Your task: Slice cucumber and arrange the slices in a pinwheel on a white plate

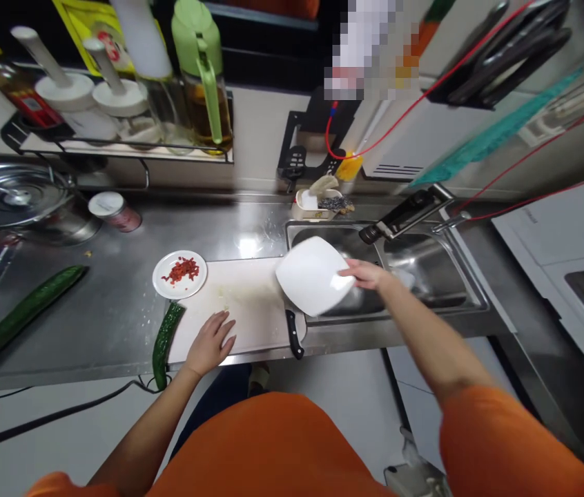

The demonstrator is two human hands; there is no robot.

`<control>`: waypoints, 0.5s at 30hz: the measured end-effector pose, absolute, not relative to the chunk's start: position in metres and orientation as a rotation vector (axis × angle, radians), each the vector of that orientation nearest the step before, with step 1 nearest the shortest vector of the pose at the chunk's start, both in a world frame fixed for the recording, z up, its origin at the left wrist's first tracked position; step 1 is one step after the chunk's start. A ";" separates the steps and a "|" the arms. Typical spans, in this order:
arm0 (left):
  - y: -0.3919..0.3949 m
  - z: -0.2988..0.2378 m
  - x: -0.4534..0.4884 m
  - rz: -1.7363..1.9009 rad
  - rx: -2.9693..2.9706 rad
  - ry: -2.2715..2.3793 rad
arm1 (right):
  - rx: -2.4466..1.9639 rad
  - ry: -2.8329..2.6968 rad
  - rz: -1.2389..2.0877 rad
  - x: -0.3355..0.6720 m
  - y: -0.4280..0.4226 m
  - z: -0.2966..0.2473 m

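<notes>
My right hand [367, 273] grips the right edge of a white squarish plate [310, 275], thumb on top, holding it over the left part of the sink. My left hand [212, 342] is over the near part of the white cutting board [255, 324], fingers spread, holding nothing. Left of that hand lies a short piece of cucumber [166, 342], overhanging the counter's front edge. A knife [295, 335] with a black handle lies at the board's right end, its blade mostly hidden under the plate. Behind the board's left corner a small round plate [161, 281] bears chopped red bits [182, 271].
A long cucumber [23, 321] lies on the steel counter at left, near a lidded pot [17, 200] and a small can [116, 211]. A rack [131, 153] of bottles and jars hangs behind. The faucet [411, 212] reaches over the double sink [458, 276].
</notes>
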State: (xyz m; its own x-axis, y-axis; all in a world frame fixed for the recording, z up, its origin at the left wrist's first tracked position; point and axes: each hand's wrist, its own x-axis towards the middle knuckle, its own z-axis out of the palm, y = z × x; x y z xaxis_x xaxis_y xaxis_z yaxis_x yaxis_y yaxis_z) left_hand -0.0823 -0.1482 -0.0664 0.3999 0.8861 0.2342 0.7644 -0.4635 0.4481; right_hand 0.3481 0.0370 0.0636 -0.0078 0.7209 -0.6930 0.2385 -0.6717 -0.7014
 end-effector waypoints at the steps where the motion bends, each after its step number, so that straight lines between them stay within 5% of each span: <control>1: -0.148 -0.066 -0.082 0.642 2.383 1.450 | -1.774 -0.864 1.824 0.321 0.048 0.050; 5: -0.148 -0.064 -0.080 0.633 2.364 1.454 | -1.466 -0.492 1.917 0.227 0.084 0.004; 15: -0.148 -0.061 -0.077 0.601 2.343 1.467 | -1.557 -0.466 1.902 0.157 0.131 -0.030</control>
State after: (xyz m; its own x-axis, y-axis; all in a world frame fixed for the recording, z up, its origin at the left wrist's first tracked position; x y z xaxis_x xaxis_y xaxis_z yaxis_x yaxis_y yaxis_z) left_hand -0.0772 -0.1478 -0.0608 0.3872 0.9035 0.1839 0.7730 -0.4268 0.4694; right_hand 0.1575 0.1309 -0.0300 -0.1039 0.6631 -0.7413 -0.2456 -0.7394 -0.6269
